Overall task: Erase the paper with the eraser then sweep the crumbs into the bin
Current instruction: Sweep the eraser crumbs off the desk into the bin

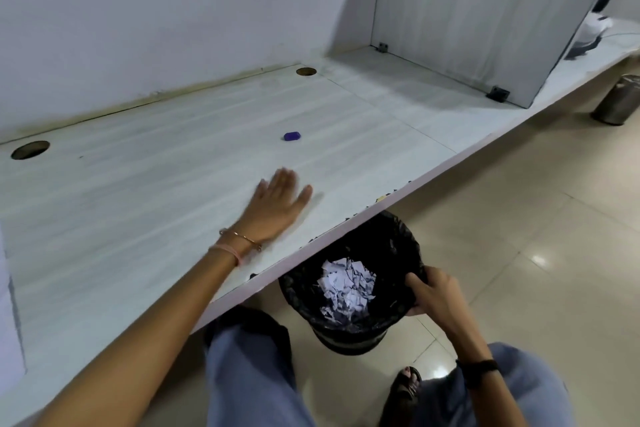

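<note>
A small purple eraser [292, 136] lies on the white desk [138, 191], beyond my left hand. My left hand [277, 204] lies flat on the desk near its front edge, fingers straight and blurred by motion. Dark crumbs [391, 191] dot the desk's front edge to the right of that hand. A black bin [349, 288] lined with a black bag sits just below that edge, with crumpled white paper [346, 284] inside. My right hand [433, 291] grips the bin's right rim.
Two round cable holes [30, 149] [306, 71] sit at the desk's back. A grey divider panel [478, 21] stands on the desk to the right. A metal bin [616, 100] stands on the tiled floor farther right. My knees and a sandalled foot [405, 388] are below.
</note>
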Available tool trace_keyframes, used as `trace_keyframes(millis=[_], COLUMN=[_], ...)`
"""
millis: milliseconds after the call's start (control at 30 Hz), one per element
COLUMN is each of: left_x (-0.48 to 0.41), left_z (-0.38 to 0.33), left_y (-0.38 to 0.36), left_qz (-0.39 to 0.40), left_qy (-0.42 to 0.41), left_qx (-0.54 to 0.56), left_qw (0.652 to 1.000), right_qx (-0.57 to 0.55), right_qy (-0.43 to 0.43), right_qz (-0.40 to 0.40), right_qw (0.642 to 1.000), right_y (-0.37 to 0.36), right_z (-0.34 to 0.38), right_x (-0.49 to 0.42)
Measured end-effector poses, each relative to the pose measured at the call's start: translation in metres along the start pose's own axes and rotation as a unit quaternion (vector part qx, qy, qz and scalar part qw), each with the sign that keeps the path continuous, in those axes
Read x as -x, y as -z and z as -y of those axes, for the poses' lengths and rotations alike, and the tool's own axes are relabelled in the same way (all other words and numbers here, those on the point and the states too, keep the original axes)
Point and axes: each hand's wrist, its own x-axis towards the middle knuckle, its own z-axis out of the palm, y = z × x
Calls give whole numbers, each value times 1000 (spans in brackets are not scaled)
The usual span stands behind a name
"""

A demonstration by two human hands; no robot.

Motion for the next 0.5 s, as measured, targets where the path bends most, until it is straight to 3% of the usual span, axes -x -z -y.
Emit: trace_keyframes(millis=[100, 200, 333, 367, 433, 500], left_x=[10, 23, 7, 7, 11, 12], left_z=[-35, -80, -90, -95, -113, -129], left_y=[-23, -36, -42, -48, -65, -82], left_qz=[50, 70, -18, -20, -2, 40], left_qy=[-107, -214, -78, -82, -165, -200], left_qx=[-66, -32, 13, -9, 1, 106], left_qw=[991, 974, 997, 996, 986, 973], right_qx=[3, -18, -35, -37, -48, -65], right_qy=[-4, -5, -9, -13, -26, -39], right_qz=[-1, -4, -15, -18, -24, -33], right_qw=[1000, 1000, 999, 999, 998, 997], right_y=[-1, -1, 3, 4, 5, 6], right_z=[-6, -9, -20, -23, -30, -40], right_x=[-1, 0, 0, -1, -3, -9])
